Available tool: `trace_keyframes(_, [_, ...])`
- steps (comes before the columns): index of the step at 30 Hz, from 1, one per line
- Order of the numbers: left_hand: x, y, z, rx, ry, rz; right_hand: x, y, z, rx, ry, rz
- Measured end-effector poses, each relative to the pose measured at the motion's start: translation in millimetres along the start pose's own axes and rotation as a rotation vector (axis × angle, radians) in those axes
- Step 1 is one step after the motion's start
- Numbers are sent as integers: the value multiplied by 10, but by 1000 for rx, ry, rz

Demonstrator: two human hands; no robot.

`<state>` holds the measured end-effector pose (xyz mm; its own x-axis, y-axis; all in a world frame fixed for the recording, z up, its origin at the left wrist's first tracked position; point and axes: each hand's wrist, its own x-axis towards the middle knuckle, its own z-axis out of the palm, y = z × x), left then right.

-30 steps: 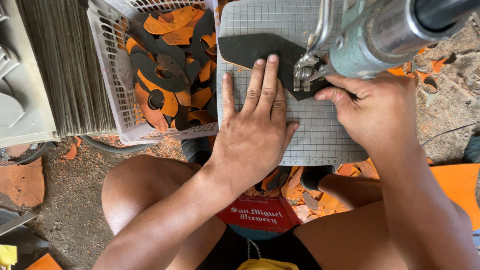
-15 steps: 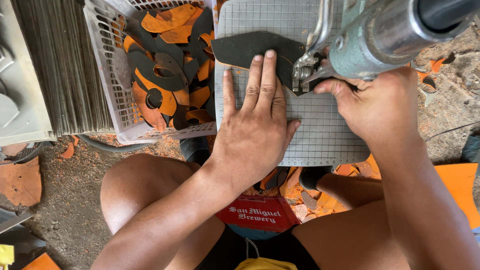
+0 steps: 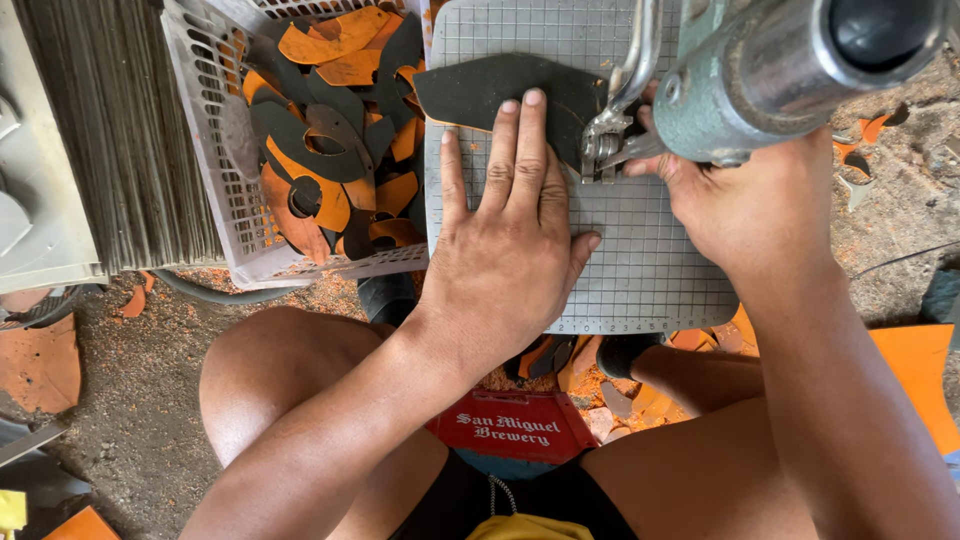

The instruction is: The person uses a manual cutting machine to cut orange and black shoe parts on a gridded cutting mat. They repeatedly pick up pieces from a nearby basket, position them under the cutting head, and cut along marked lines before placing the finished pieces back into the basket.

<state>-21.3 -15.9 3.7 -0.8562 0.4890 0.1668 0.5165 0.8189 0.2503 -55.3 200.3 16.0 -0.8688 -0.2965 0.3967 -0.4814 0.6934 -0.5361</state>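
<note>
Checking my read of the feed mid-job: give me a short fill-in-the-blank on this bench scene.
1. The left hand presses a dark ____-shaped sheet onto the gridded cutting mat.
2. The white basket holds black and ____ offcuts.
3. The right hand rests under the grey-green ____.

Missing words: sole; orange; machine

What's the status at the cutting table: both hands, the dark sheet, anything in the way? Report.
Left hand flat, fingertips pressing the dark sole-shaped rubber sheet. Right hand beside the metal cutter head. Grey gridded cutting mat otherwise bare; white plastic basket of offcuts alongside.
</note>
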Motion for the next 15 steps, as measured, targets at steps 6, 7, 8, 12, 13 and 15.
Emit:
trace_keyframes(6, [19, 1, 17, 14, 8, -1, -18, 61, 10, -77, 9, -51])
trace_keyframes(7, [19, 2, 18, 14, 12, -4, -17, 62, 10, -95, 14, -62])
trace_keyframes(8, [19, 6, 19, 13, 17, -6, -13, 61, 12, -94, 13, -60])
trace_keyframes(12, [30, 8, 14, 15, 12, -16, -2, 71, 32, -70, 28, -46])
trace_keyframes(13, [39, 8, 12, 11, 18, -23, -4, 83, 43, -59, 37, -42])
trace_keyframes(15, [60, 4, -7, 2, 29, -39, 24, 143, 77, -214, 55, -115])
